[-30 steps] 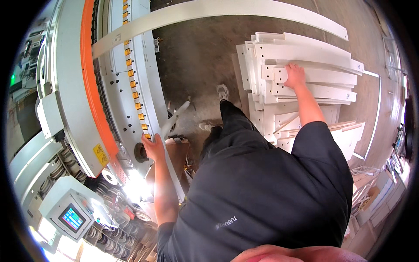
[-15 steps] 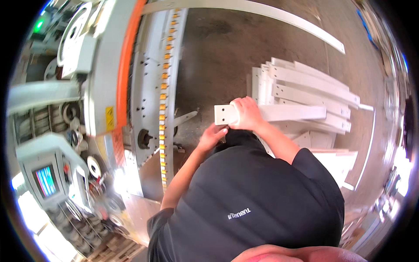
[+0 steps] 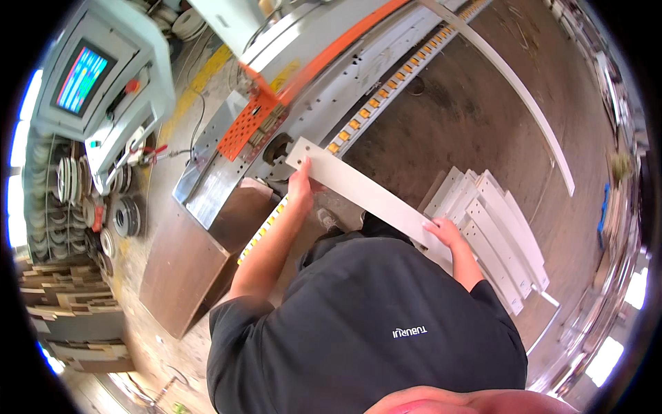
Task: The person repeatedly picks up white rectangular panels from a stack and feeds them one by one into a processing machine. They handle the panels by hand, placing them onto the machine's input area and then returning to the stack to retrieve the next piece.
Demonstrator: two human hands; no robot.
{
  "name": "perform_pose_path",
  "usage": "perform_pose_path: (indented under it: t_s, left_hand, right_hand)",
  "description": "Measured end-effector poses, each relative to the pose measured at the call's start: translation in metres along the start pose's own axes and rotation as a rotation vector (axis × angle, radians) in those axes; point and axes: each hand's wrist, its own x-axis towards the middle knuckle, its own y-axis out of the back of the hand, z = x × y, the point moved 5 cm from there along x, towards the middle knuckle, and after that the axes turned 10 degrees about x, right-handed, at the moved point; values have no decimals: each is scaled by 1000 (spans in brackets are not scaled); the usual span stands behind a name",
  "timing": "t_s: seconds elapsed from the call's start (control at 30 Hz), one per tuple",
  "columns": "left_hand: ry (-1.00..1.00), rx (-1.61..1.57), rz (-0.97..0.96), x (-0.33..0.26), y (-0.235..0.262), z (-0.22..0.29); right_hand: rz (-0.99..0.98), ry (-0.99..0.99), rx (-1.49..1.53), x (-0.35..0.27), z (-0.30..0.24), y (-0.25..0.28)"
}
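Note:
A long white board (image 3: 369, 191) with two dark holes at its left end is held across my front, slanting down to the right. Close to the holed end, my left hand (image 3: 302, 185) is closed on its near edge. My right hand (image 3: 445, 231) grips the same board toward its other end, thumb on top. The holed end reaches to the edge banding machine (image 3: 331, 96), beside an orange perforated plate (image 3: 243, 127). Whether the board touches the machine I cannot tell.
At my right lies a stack of white boards (image 3: 493, 228). A row of yellow rollers (image 3: 378, 96) runs along the machine, and a pale rail (image 3: 524, 96) curves across the far right. On the left stand a control screen (image 3: 83, 76) and a brown panel box (image 3: 183, 269).
My view has turned left. The board has swung from over the stack toward the machine. My right hand has shifted away from the holed end, and my left hand now grips there.

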Motion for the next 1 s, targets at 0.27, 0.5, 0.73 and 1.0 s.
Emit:
perform_pose_path:
  t_s: [0.27,0.5,0.73,1.0]
  left_hand:
    - [-179,-34,127,43,71,9]
    - [-366,206,296,36,81,9]
    - [-351,188,306,34,81,16]
    - [-335,2,224,39,65,26]
  right_hand:
    - [70,-60,182,-30,-16,-72]
    - [150,-86,266,-11,-114,-104]
    - [130,-101,277,8,-145,-107]
    - [117,-106,381,23,-147,-85]
